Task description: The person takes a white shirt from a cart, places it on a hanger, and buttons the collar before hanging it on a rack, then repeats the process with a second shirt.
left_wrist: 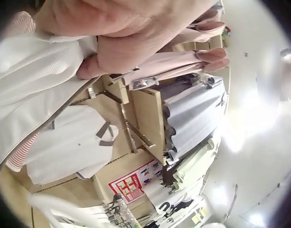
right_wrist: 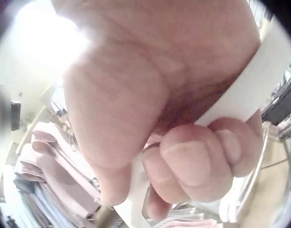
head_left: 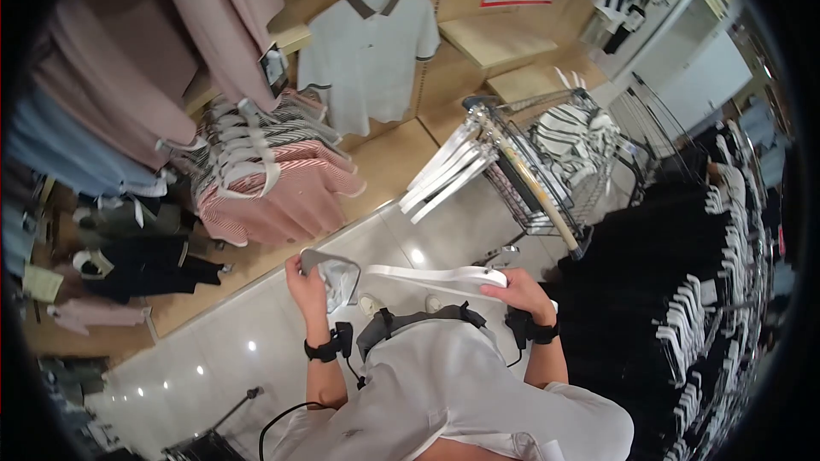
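My left hand (head_left: pixel 309 290) pinches a small piece of white cloth with a dark edge (head_left: pixel 342 280), thumb on its face and fingers behind. In the left wrist view this white, finely ribbed cloth (left_wrist: pixel 36 90) fills the left side under my thumb. A white plastic hanger (head_left: pixel 427 274) lies across the front of my body, gripped at its right part by my right hand (head_left: pixel 525 294). Up close in the right wrist view, curled fingers (right_wrist: pixel 193 161) wrap the white hanger bar (right_wrist: pixel 250 80). The hanger's left end comes near the cloth.
Striped pink shirts (head_left: pixel 286 192) hang on a wall rack ahead to the left. A white polo (head_left: pixel 371 51) is displayed on the wall. Ahead right stands a wire cart (head_left: pixel 547 222) with white hangers (head_left: pixel 448 175) and striped clothes (head_left: pixel 568 141). Black garments (head_left: pixel 636 265) line the right.
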### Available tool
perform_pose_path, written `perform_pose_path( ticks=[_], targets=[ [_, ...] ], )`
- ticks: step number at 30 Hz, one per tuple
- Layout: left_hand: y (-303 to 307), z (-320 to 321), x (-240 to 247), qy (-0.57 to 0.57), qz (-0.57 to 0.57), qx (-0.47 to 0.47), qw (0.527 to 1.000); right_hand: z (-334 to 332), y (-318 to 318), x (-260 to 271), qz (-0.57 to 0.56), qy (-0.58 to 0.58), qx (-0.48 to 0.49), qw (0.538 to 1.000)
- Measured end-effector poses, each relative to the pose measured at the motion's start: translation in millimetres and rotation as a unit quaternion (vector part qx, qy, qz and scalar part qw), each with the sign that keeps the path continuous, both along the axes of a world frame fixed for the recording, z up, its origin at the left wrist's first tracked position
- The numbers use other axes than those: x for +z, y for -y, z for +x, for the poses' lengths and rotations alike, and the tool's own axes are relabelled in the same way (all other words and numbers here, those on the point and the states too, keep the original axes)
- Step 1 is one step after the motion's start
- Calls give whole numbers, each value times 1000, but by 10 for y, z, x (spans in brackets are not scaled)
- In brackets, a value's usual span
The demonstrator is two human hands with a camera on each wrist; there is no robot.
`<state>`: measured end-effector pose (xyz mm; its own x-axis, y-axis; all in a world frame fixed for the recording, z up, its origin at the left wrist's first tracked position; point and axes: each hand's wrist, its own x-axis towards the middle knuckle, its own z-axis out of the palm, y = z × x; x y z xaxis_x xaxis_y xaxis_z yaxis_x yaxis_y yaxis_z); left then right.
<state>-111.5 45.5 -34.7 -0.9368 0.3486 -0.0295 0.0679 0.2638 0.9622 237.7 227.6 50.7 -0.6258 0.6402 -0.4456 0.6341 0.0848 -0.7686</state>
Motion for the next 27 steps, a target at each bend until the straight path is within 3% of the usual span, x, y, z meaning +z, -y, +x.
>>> perform_pose_path(
  ticks=[2,3,4,7,10,12,16,17,20,22,25,27],
  targets=[
    [-137,190,322,-43,-32,8,999,-130,3,128,-27,-22,24,999],
    [-213,322,436,-112,-55,-3,992,-200,14,203,-8,-118,46,992],
    [-300,474,549,-178,-78,-14,981,-215,14,138,21,-109,51,992],
    [-445,966,823,-211,-59,-37,975,-220,1,48,14,-106,52,993],
    [-533,1545,1066,-255,-48,-68,963,-173,78,-82,52,-216,114,968],
    [-609,1891,1240,-278,-23,-110,954,-136,105,-370,29,-230,9,973],
    [-651,2386,1290,-291,-26,-131,947,54,-5,-391,82,-268,48,959],
    [-663,2469,1356,-307,-55,-151,938,99,-25,-365,119,-304,51,944],
    [-607,2551,1453,-358,-123,-165,911,336,-163,-369,91,-339,102,931],
    [-561,2492,1465,-473,-137,-219,842,490,-231,-481,97,-349,115,925],
    [-562,2403,1316,-461,-125,-276,834,614,-329,-311,108,-371,155,909],
    [-638,2402,1264,-474,-102,-277,829,709,-313,-300,110,-324,106,933]
  ],
)
